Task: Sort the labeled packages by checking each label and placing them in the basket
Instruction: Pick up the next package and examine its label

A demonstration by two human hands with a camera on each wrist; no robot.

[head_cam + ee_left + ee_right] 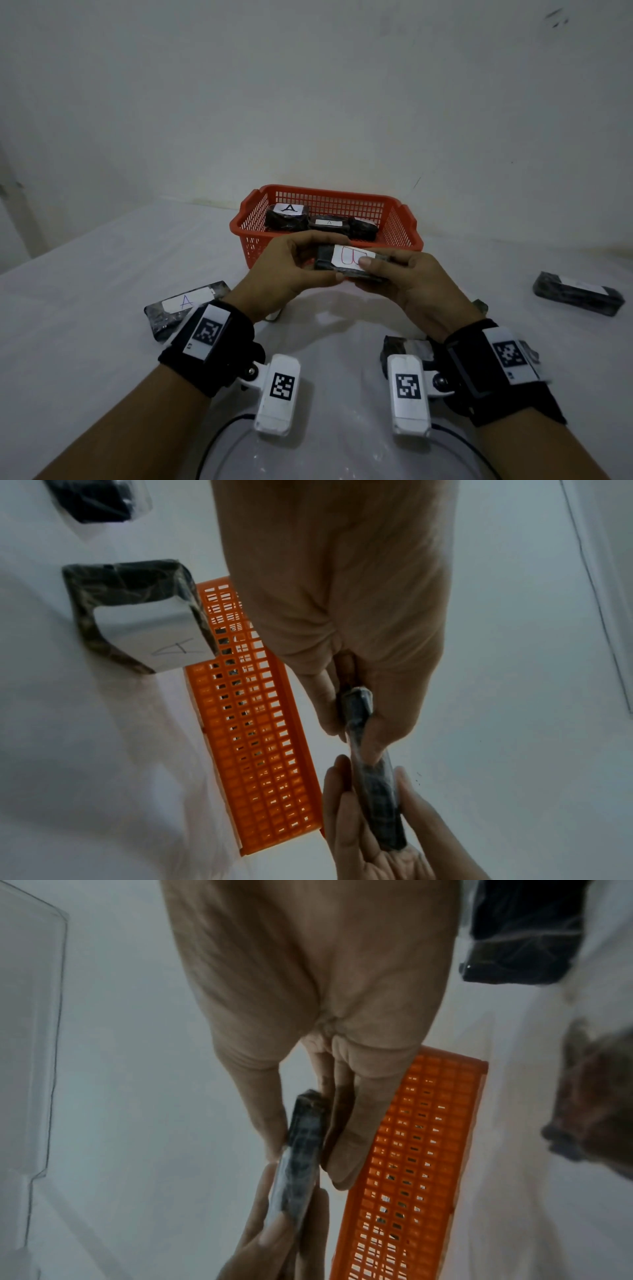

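Note:
Both hands hold one black-wrapped package [346,262] level, just in front of the orange basket [325,189]; its white label faces up with a red B. My left hand [329,257] pinches its left end and my right hand [368,272] pinches its right end, thumb on the label. In the left wrist view the left hand [352,723] clamps the package [377,799] edge-on. The right wrist view shows the right hand [308,1145] doing the same to the package [294,1191]. Three black packages lie in the basket, one with a large A label [289,208].
On the white table, a package labelled A [185,305] lies at the left. Another package [579,298] sits far right, and one [407,346] lies under my right wrist. A clear plastic piece [239,445] is at the near edge. The wall stands behind the basket.

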